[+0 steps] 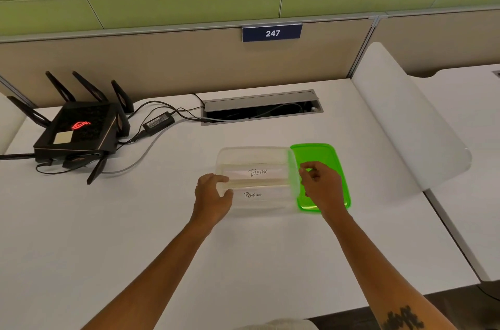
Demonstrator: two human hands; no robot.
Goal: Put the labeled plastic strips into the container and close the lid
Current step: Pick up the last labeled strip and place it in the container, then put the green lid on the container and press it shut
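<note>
While the left hand (213, 191) grips the clear container's (254, 154) left edge, the right hand (320, 185) seemingly pinches its right rim; strips (257, 172) read "BEAR" and "PENGUIN".

The white tabletop (243, 262) in front of me carries a clear container (254, 156), a green lid (319, 154) just beside it on my right, and a black router (78, 127) with its power adapter (158, 122) at the far left.
</note>
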